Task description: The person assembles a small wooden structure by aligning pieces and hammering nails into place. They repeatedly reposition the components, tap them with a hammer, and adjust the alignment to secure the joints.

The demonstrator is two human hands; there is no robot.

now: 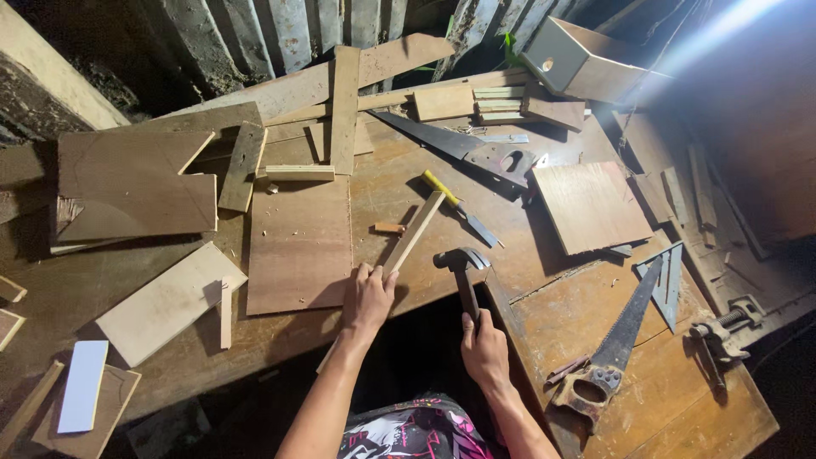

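At a cluttered wooden workbench [127, 280] strewn with offcuts, a person works with both bare hands, seen from above. The left hand [368, 297] rests at the bench's near edge with its fingers closed around the lower end of a narrow wooden strip [414, 231], which slants up and to the right across the benchtop, its near end at the corner of a flat reddish-brown board [299, 246]. The right hand [484, 348] is wrapped tightly around the handle of a claw hammer [463, 265], whose dark metal head hangs just right of the strip's lower end, apart from it. Just beyond the strip's far end lies a chisel with a yellow handle [455, 206], and a small wood block [389, 228] sits just left of the strip. Farther back a handsaw with a dark handle [463, 146] lies across the bench, near a stack of short slats [500, 104]. To the right, a square plywood panel [591, 206] lies flat, with a metal try square [663, 280] near its lower corner and a second handsaw [608, 348] slanting toward the near edge. A metal clamp [722, 327] rests at the far right. A pale board [168, 302] and a white strip [82, 387] lie at the left, and an open wooden box [578, 61] stands at the back
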